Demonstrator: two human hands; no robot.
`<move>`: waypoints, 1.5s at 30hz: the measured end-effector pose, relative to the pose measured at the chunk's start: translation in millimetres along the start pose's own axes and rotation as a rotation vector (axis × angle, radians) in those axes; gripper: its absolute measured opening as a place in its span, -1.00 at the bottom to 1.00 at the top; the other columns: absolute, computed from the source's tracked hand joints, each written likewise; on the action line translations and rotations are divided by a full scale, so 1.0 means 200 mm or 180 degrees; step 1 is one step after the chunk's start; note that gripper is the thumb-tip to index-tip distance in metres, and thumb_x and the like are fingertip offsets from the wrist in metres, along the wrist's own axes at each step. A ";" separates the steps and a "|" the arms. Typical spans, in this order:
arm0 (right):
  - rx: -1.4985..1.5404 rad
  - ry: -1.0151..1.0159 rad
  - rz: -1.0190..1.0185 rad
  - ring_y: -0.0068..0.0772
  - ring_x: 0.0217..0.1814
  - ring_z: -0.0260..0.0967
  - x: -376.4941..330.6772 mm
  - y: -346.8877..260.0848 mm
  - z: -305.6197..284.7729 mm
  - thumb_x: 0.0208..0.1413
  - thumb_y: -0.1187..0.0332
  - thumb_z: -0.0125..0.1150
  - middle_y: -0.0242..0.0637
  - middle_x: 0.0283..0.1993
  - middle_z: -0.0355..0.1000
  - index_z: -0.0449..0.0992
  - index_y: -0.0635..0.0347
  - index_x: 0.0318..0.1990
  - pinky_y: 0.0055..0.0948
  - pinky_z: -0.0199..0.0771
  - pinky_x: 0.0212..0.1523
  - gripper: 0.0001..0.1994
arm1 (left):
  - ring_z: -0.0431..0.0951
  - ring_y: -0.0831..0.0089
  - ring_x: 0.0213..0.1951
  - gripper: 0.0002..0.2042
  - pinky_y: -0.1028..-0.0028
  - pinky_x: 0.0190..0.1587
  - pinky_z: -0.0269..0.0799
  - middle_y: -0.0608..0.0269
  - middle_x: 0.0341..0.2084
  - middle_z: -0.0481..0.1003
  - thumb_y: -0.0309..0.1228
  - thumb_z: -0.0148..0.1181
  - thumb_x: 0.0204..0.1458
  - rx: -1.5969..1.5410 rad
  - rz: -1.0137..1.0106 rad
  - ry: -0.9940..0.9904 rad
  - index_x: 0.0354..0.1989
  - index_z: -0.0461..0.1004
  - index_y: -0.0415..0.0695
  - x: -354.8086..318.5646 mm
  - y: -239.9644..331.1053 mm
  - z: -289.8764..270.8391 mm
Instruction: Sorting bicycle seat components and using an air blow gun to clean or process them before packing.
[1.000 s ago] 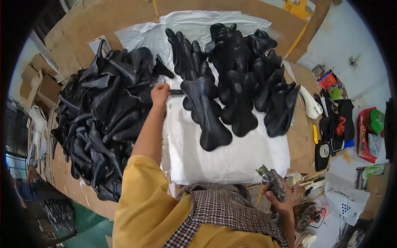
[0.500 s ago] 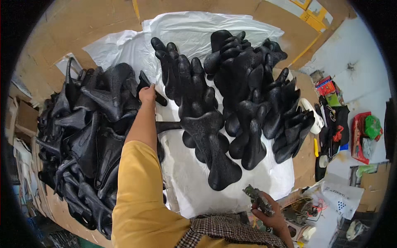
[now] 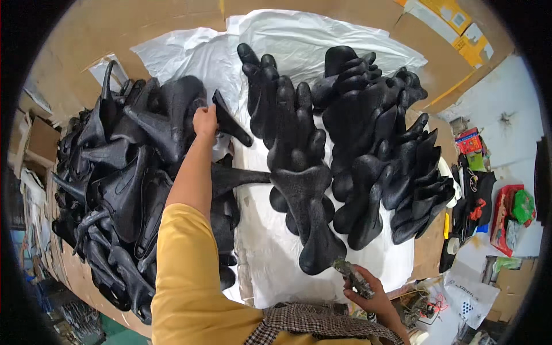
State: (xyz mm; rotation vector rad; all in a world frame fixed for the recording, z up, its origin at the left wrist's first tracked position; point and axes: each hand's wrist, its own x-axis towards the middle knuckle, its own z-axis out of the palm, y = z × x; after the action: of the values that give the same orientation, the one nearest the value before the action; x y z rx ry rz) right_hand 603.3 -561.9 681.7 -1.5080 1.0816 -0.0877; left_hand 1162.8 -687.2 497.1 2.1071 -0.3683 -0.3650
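Observation:
Black bicycle saddle covers (image 3: 123, 190) lie heaped on the left. At the heap's far right edge my left hand (image 3: 205, 121) is closed on a dark saddle cover, mostly hidden behind the fingers. Just right of that hand, a single black cover (image 3: 233, 121) lies slanted on the white sheet. Overlapping rows of black saddle covers (image 3: 302, 178) spread over the middle and right. Near the front edge my right hand (image 3: 371, 293) grips a crumpled, grimy grey-green wad (image 3: 357, 282), perhaps a rag. It is close to the nearest saddle's wide end.
White sheeting (image 3: 264, 253) covers part of the brown cardboard-topped table (image 3: 428, 253). Along the right are a yellow-handled tool (image 3: 446, 225), a tape roll (image 3: 453, 246) and a red bag with green plastic (image 3: 506, 221). Cardboard (image 3: 138, 34) stands behind the table.
My left hand has shifted left, from the slanted cover to the heap's edge. My right hand, still holding the wad, is nearer the front saddle. The whole view has swung slightly.

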 end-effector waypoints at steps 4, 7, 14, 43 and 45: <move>0.0101 0.0017 0.0391 -0.47 -0.28 0.39 0.03 0.00 0.01 -0.05 0.30 0.28 -0.28 -0.31 0.42 0.22 0.18 0.15 -0.45 0.38 -0.24 -0.42 | 0.58 0.21 -0.42 -0.57 0.34 -0.23 0.43 0.00 -0.47 0.53 -0.09 0.07 -0.06 -0.0040 -0.0459 -0.0285 -0.24 0.48 -0.26 0.03 -0.02 0.17; 0.0153 0.0083 0.0536 -0.49 -0.25 0.38 0.03 -0.01 0.02 -0.07 0.30 0.29 -0.29 -0.31 0.42 0.22 0.17 0.15 -0.48 0.36 -0.21 -0.41 | 0.55 0.07 -0.37 -0.64 0.27 -0.20 0.41 -0.05 -0.44 0.52 -0.19 0.08 -0.09 0.0726 0.0067 0.0113 -0.32 0.49 -0.31 0.11 -0.12 0.25; -0.0039 0.0189 0.0344 -0.60 -0.24 0.35 0.04 0.03 -0.01 -0.09 0.49 0.27 -0.37 -0.32 0.43 0.24 0.24 0.12 -0.53 0.35 -0.17 -0.44 | 0.35 0.45 -0.68 -0.84 0.45 -0.55 0.31 0.28 -0.72 0.36 -0.42 0.05 0.00 -0.2578 0.0329 -0.0073 -0.57 0.39 -0.20 -0.13 0.18 -0.17; 0.0214 0.1073 -0.0785 -0.61 -0.27 0.31 -0.93 0.23 -0.09 -0.13 0.48 0.27 -0.38 -0.31 0.39 0.20 0.28 0.15 -0.57 0.33 -0.20 -0.39 | 0.38 0.18 -0.04 -0.26 0.38 -0.14 0.44 -0.03 0.11 0.14 -0.15 0.16 0.00 -0.3548 0.0128 0.0338 0.20 -0.05 -0.36 -0.73 0.05 -1.52; 0.0252 0.1262 -0.0972 -0.60 -0.27 0.32 -1.03 0.30 -0.15 -0.12 0.48 0.26 -0.38 -0.31 0.40 0.20 0.28 0.15 -0.56 0.33 -0.21 -0.39 | 0.12 0.02 0.18 -0.06 0.28 0.14 0.26 -0.06 0.22 -0.18 -0.03 0.10 0.01 -0.3570 0.0355 0.0265 0.27 -0.46 -0.25 -0.93 0.13 -1.60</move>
State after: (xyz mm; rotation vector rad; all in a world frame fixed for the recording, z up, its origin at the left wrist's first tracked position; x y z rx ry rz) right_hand 435.6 -440.1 745.8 -1.6123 1.1306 -0.6574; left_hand 1117.4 -384.3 707.7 0.9956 -0.1566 -0.3078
